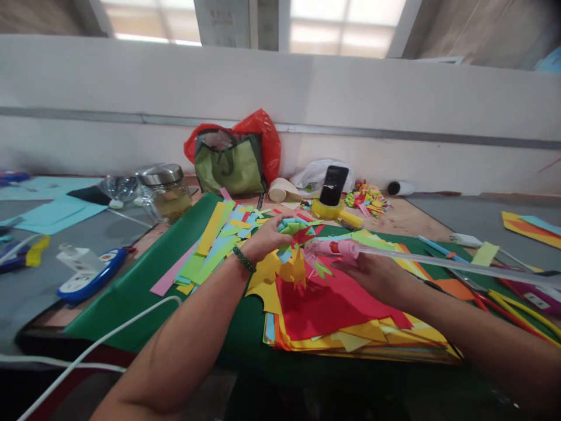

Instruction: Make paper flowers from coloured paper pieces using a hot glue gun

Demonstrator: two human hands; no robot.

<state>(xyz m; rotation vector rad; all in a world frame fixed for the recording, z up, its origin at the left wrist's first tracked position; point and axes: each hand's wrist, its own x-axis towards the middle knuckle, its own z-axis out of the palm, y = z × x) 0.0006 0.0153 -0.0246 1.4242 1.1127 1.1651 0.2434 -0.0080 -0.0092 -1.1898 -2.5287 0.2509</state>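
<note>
My left hand (265, 237), with a green bead bracelet on the wrist, is closed round a many-coloured paper flower (298, 231) with red, green and blue petals. My right hand (370, 272) grips a pink glue gun (333, 248) whose clear glue stick (447, 262) runs out to the right. The gun's tip is right next to the flower. Both hands hover over a stack of red, yellow and orange paper sheets (342, 316) lying on a green mat (153, 292).
Loose coloured paper strips (214, 245) lie left of the hands. Behind stand a glass jar (169, 190), a red-and-green bag (232, 155), a tape roll (280, 190), a phone (333, 186) on yellow tape, and finished paper flowers (366, 199). A power strip (87, 275) and white cable (109, 339) lie left.
</note>
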